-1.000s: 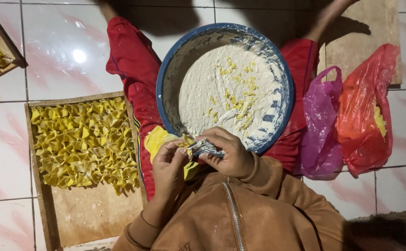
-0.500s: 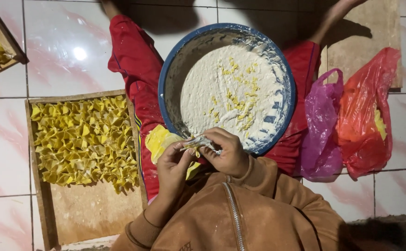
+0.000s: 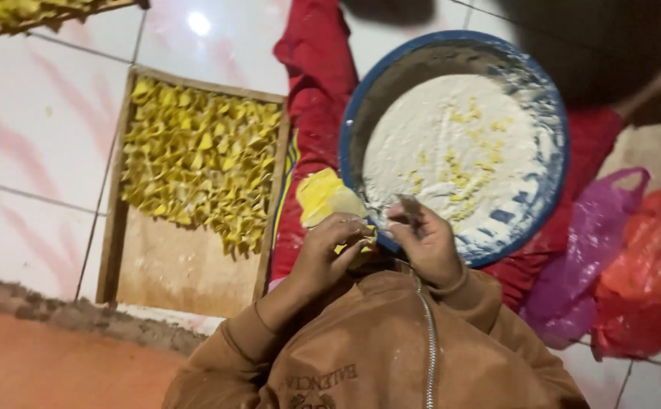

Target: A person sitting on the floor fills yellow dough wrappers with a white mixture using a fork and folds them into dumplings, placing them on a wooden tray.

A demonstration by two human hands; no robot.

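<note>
The left hand (image 3: 330, 246) pinches a small yellow dough piece (image 3: 357, 244) at its fingertips; the right hand (image 3: 425, 238) grips a small knife (image 3: 410, 208), blade pointing away. The floured blue basin (image 3: 535, 220) lies just beyond both, nearer the right.

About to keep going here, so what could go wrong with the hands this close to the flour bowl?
The blue bowl rests on the lap, so a knock from the right hand might tip the flour. The yellow dough by the left hand could slip to the floor.
</note>
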